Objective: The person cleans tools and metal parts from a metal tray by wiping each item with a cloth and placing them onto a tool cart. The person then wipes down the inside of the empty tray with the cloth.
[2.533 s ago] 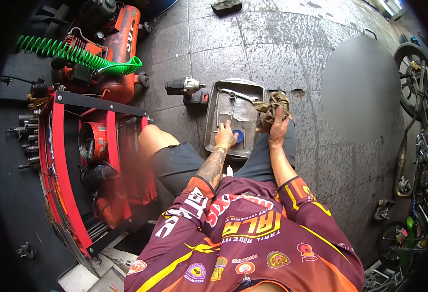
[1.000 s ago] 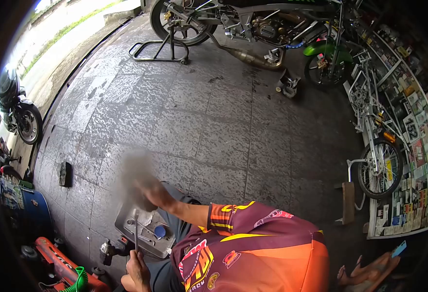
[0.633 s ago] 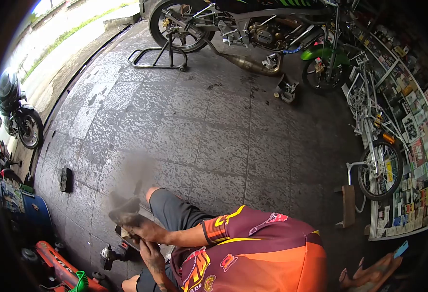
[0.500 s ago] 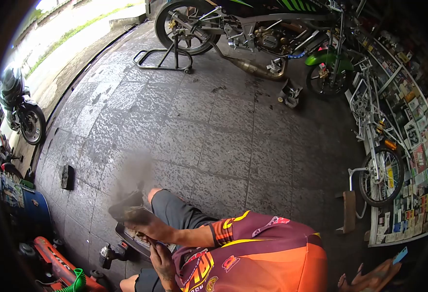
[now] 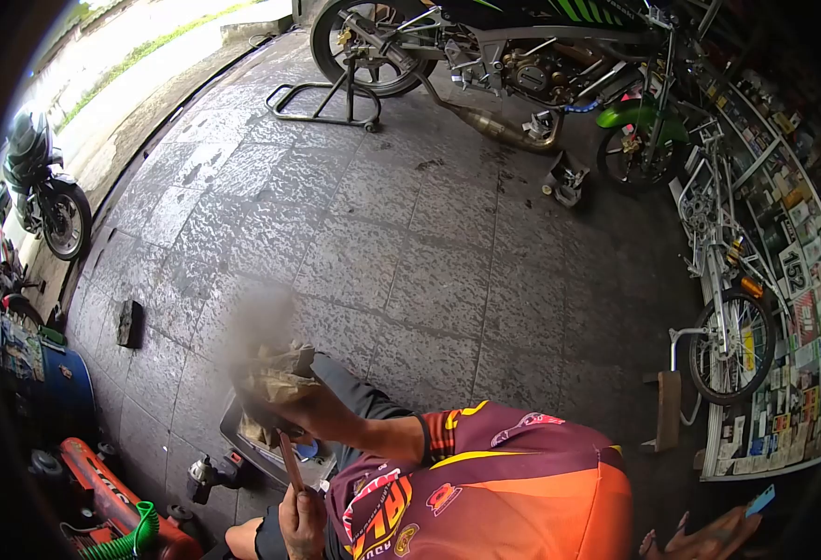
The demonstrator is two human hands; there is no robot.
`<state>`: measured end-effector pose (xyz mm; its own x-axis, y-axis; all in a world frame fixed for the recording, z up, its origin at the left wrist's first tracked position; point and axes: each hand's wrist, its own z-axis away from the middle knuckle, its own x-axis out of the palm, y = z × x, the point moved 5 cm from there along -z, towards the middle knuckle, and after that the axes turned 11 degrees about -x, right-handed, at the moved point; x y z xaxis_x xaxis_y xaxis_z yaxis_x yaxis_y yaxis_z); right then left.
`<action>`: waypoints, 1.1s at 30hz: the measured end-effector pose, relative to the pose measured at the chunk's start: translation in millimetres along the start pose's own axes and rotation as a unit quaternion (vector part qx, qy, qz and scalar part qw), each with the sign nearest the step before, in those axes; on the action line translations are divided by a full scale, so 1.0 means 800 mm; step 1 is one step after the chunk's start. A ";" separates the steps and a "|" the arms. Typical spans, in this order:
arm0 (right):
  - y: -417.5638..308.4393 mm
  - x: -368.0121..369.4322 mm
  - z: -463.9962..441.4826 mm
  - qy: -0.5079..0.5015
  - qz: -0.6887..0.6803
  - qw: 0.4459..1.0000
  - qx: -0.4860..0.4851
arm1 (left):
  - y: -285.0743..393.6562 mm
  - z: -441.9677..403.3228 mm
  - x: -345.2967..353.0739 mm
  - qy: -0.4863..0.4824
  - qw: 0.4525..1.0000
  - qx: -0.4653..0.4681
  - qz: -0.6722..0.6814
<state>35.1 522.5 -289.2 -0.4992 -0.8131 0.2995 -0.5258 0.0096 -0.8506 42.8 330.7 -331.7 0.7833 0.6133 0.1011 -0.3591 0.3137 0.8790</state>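
My right hand [image 5: 312,411] grips a crumpled, dirty tan rag [image 5: 280,378], held up in front of my knee; the fingers are partly hidden by the cloth. A grey blur covers its upper end. Lower down, my left hand [image 5: 303,525] is closed around a thin, flat, reddish-brown strip [image 5: 289,459] that points up toward the rag. Beneath both hands a tray [image 5: 235,434] sits on the floor, its contents mostly covered by my arm and the rag. A cordless power tool [image 5: 203,478] stands just left of the tray.
A motorcycle [image 5: 532,75] stands on a paddock stand [image 5: 326,119] at the back. On the right are a stripped bike frame [image 5: 723,271] and a stocked display case [image 5: 793,373]. A red compressor [image 5: 102,485] and dark block [image 5: 130,324] lie left. Another person's hand [image 5: 728,530] holds a blue object.
The rag has turned, showing its tan folds where a dark shape was seen. My left hand has dropped lower, away from my right hand, exposing the strip. The view has shifted slightly.
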 end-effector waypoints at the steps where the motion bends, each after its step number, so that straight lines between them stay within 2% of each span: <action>1: -0.008 -0.002 -0.004 0.004 0.029 0.997 -0.065 | -0.012 0.004 -0.022 0.000 1.000 -0.001 0.001; 2: -0.016 -0.005 -0.009 0.005 0.058 0.990 -0.132 | -0.017 0.018 -0.043 0.027 0.905 0.179 -0.385; 3: -0.003 -0.015 -0.011 0.002 0.058 0.989 -0.133 | 0.002 0.028 -0.020 0.051 0.637 0.323 -0.698; 4: 0.021 -0.024 -0.012 -0.081 0.147 0.978 -0.126 | 0.007 0.040 -0.028 0.034 0.857 0.087 -0.506; 6: 0.012 -0.039 -0.026 -0.092 0.249 0.954 -0.139 | 0.009 0.048 -0.051 0.067 0.919 0.031 -0.387; 7: -0.001 -0.059 -0.037 -0.033 0.188 0.976 -0.107 | -0.001 0.044 -0.067 0.084 0.958 0.019 -0.273; 8: 0.003 -0.076 -0.040 0.046 0.052 0.998 -0.007 | -0.016 0.038 -0.084 0.099 0.987 0.016 -0.123; 9: 0.014 -0.084 -0.036 0.125 -0.086 0.984 0.093 | -0.031 0.031 -0.096 0.108 0.994 0.031 0.011; 10: 0.019 -0.078 -0.038 0.108 0.050 0.991 -0.053 | -0.047 0.022 -0.103 0.104 0.985 0.053 0.124; 11: 0.035 -0.059 -0.017 0.015 -0.013 0.998 0.058 | -0.060 0.013 -0.106 0.090 0.973 0.076 0.200; 12: 0.050 -0.039 0.009 -0.078 -0.051 0.981 0.173 | -0.061 0.002 -0.099 0.074 0.968 0.084 0.226; 13: 0.088 -0.007 0.044 -0.047 -0.175 0.967 0.180 | -0.060 -0.006 -0.089 0.066 0.973 0.079 0.205; 14: 0.084 0.026 0.062 -0.073 -0.285 0.923 0.248 | -0.054 -0.013 -0.077 0.059 0.978 0.075 0.183; 16: 0.068 0.052 0.065 -0.016 -0.100 0.991 0.087 | -0.029 -0.029 -0.032 0.043 0.993 0.057 0.099; 18: 0.054 0.030 0.042 0.005 -0.096 0.988 0.122 | -0.021 -0.038 0.002 0.023 0.999 0.036 0.016; 21: 0.035 0.008 0.024 -0.063 -0.027 0.998 0.011 | -0.024 -0.035 0.017 0.042 0.996 0.072 0.044; 22: 0.035 0.005 0.024 -0.072 -0.029 0.995 0.057 | -0.023 -0.033 0.020 0.057 0.994 0.081 0.038; 25: 0.028 -0.001 0.014 -0.059 -0.021 0.994 0.086 | -0.021 -0.033 0.023 0.102 0.990 0.090 0.038; 26: 0.035 -0.004 0.009 0.010 -0.150 0.980 0.133 | -0.024 -0.035 0.021 0.102 0.990 0.091 0.037; 27: 0.038 -0.006 0.007 0.078 -0.274 0.942 0.177 | -0.027 -0.036 0.017 0.112 0.987 0.106 0.043; 28: 0.025 -0.010 0.006 0.068 -0.187 0.973 0.117 | -0.029 -0.035 0.014 0.121 0.984 0.119 0.048; 29: 0.025 -0.012 0.007 0.071 -0.186 0.973 0.118 | -0.025 -0.037 0.017 0.119 0.985 0.117 0.048; 30: 0.018 -0.008 0.008 0.004 -0.063 0.996 0.059 | -0.017 -0.037 0.018 0.123 0.982 0.139 0.042; 31: 0.016 0.002 0.014 -0.083 0.075 0.993 -0.028 | -0.007 -0.036 0.020 0.127 0.978 0.162 0.035; 32: 0.005 0.014 0.017 -0.140 0.208 0.960 -0.128 | -0.003 -0.035 0.018 0.138 0.979 0.144 0.050; 33: 0.028 0.038 0.030 -0.096 -0.145 0.974 0.146 | -0.010 -0.039 0.016 0.139 0.979 0.143 0.048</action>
<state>24.5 484.0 -309.2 -0.2057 -0.8508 0.4836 -0.3932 -0.3807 -0.8370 40.0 358.5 -351.9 0.5706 0.8158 0.0944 -0.2375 0.0539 0.9699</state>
